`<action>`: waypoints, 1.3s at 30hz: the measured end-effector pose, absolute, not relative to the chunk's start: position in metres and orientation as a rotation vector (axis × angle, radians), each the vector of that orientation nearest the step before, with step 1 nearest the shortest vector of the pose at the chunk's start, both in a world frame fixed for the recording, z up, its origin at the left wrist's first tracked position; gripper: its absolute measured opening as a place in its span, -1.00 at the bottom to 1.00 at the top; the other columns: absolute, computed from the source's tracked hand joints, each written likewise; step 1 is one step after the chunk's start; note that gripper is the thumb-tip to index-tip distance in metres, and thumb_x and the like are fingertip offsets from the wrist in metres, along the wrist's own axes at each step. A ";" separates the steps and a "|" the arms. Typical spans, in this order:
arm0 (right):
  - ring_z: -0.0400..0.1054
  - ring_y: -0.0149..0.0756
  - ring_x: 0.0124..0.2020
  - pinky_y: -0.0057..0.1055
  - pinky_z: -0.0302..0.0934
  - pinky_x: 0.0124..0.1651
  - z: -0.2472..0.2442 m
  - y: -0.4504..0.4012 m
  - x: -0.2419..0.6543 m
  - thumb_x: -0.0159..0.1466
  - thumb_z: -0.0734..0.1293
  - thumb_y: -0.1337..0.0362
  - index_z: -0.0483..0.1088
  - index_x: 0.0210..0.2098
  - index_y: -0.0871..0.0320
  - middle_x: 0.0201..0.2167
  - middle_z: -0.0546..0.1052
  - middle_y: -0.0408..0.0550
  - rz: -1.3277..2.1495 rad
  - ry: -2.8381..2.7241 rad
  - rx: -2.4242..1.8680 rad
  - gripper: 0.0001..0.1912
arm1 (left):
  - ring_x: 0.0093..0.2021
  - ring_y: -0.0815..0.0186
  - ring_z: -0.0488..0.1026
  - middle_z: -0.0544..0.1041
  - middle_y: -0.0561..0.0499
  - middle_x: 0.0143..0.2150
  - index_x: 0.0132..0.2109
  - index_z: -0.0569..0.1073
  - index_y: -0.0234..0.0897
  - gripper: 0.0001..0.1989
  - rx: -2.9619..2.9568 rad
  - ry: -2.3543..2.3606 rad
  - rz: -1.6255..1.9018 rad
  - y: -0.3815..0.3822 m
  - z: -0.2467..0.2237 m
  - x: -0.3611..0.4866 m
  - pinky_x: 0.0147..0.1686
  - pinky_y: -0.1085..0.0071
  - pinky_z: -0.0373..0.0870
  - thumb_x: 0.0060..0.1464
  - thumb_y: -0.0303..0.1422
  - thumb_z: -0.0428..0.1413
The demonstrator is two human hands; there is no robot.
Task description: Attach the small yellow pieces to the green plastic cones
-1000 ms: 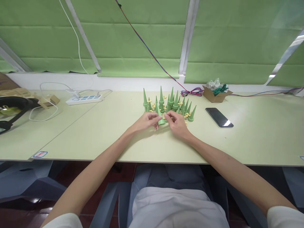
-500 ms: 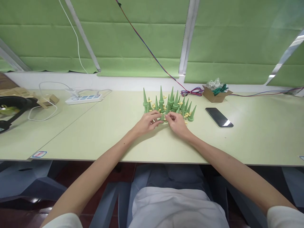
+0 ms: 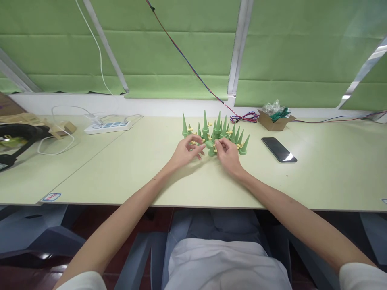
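Note:
A cluster of green watering spikes (image 3: 217, 125) with small yellow valves stands on the table in front of me. My right hand (image 3: 227, 155) is closed in a pinch on one green watering spike (image 3: 209, 143), near a bit of yellow at its side. This spike is tilted, its rounded end turned to the left. Just left of it is my left hand (image 3: 186, 151), its thumb and fingers apart; whether the thumb tip touches the spike I cannot tell. Below the held piece another green base (image 3: 211, 152) shows on the table.
Right of the cluster lies a black phone (image 3: 278, 149). Behind it stands a small cardboard box (image 3: 274, 123) with plastic wrap and green material, beside a coiled red-and-blue cable (image 3: 244, 117). At the left are a white power strip (image 3: 108, 127) and a black object (image 3: 21, 139).
The spike between my hands has come up and tipped over. My left fingers have opened away from it, and my right hand has shifted slightly right.

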State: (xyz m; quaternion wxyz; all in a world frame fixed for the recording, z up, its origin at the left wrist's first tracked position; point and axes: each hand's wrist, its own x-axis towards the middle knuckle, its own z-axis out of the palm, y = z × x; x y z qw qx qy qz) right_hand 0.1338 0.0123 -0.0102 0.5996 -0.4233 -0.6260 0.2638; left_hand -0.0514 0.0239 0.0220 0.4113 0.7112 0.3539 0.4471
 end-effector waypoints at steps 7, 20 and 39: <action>0.06 -0.42 -0.53 -0.42 -0.02 -0.48 -0.007 0.006 0.133 0.39 0.22 -0.01 0.29 -0.38 0.10 -0.49 0.26 -0.19 0.580 -1.558 -0.908 -0.65 | -0.44 0.35 0.49 0.46 -0.01 -0.45 -0.35 0.45 -0.36 -0.52 1.589 0.771 0.804 0.026 0.023 -0.054 -0.42 0.41 0.46 0.15 0.05 0.16; 0.07 -0.41 -0.53 -0.43 -0.03 -0.50 -0.008 0.006 0.133 0.38 0.24 -0.03 0.31 -0.39 0.10 -0.49 0.28 -0.18 0.647 -1.598 -0.894 -0.64 | -0.43 0.34 0.48 0.53 0.00 -0.43 -0.33 0.48 -0.33 -0.62 1.800 0.867 0.863 0.028 0.018 -0.058 -0.28 0.34 0.46 0.03 -0.06 0.29; -0.02 -0.46 -0.68 -0.42 -0.14 -0.57 -0.004 0.008 0.132 0.24 0.33 -0.12 0.26 -0.52 0.10 -0.73 0.16 -0.28 0.975 -1.469 -0.920 -0.55 | -0.38 0.38 0.40 0.49 -0.06 -0.18 -0.14 0.50 -0.26 -0.71 2.310 0.894 1.135 0.024 0.012 -0.055 -0.32 0.40 0.42 0.15 -0.12 0.17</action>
